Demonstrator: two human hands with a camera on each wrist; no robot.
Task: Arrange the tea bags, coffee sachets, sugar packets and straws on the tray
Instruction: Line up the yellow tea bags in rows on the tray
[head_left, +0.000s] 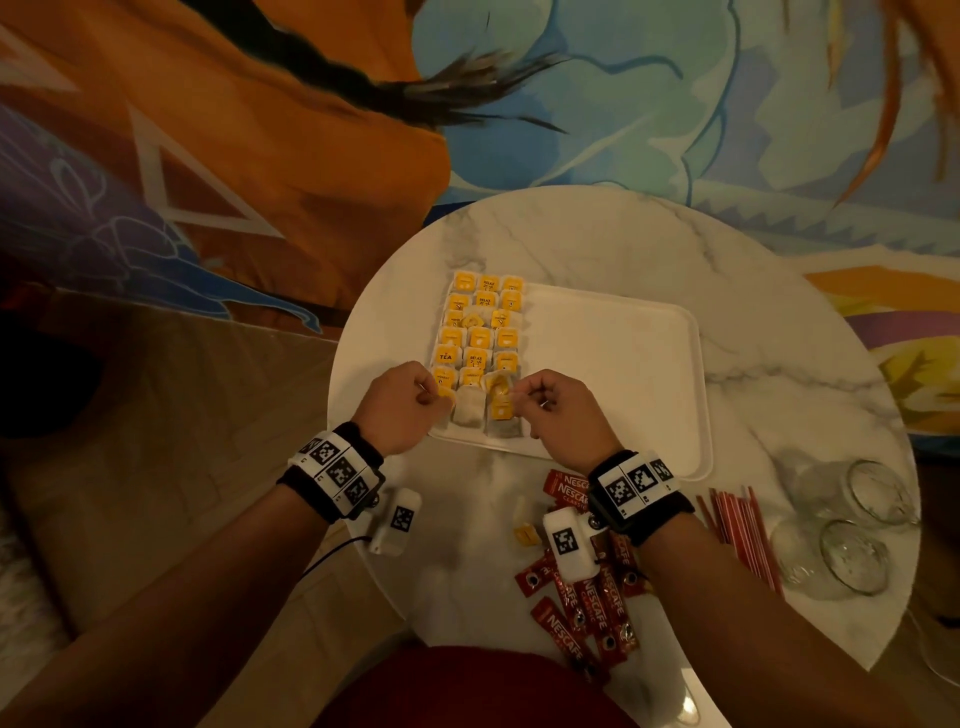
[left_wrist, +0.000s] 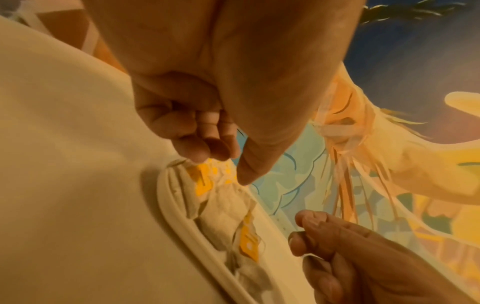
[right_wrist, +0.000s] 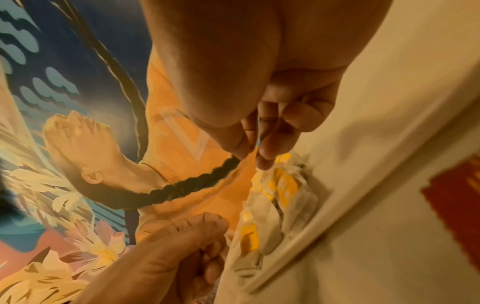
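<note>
A white tray lies on the round marble table. Yellow-tagged tea bags fill its left part in three columns. My left hand is at the tray's near-left corner, its fingers curled, and it pinches the yellow tag of a tea bag in the nearest row. My right hand pinches the edge of a tea bag in the same row between thumb and forefinger. Red coffee sachets lie loose near the table's front edge. Red straws lie to their right.
Two clear glasses lie on their sides at the table's right edge beside the straws. One loose tea bag sits on the table below the tray. The tray's right two thirds are bare. A painted mural is behind the table.
</note>
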